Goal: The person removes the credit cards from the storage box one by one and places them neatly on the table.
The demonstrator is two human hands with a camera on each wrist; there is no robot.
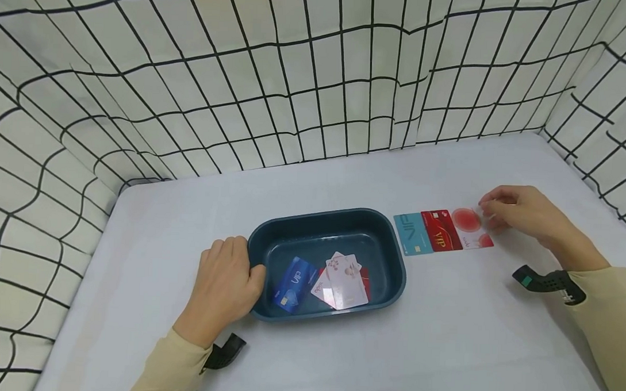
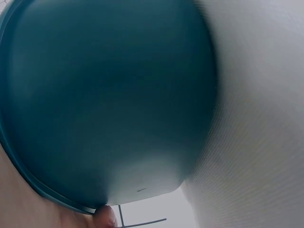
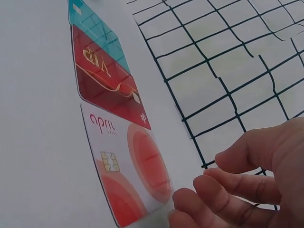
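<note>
My left hand [image 1: 224, 284] grips the left end of a dark teal plastic tray [image 1: 311, 237], thumb over the rim. In the tray lie a blue VIP card [image 1: 295, 281] and a pile with a pale pink card [image 1: 348, 286] on top and a red card [image 1: 366, 278] partly hidden beneath. To its right, a teal card [image 1: 411, 236], a red VIP card [image 1: 441, 231] and a white-and-red "april" card [image 3: 128, 161] lie in a row. Beside the april card's outer edge is my right hand [image 1: 530, 214], fingers loosely bent, nothing held between them.
A white cloth [image 1: 442, 338] covers the table. White walls with a black grid [image 1: 296, 74] rise behind and on both sides. Black bands [image 1: 548, 281] sit at both wrists, by the beige sleeves [image 1: 606, 321].
</note>
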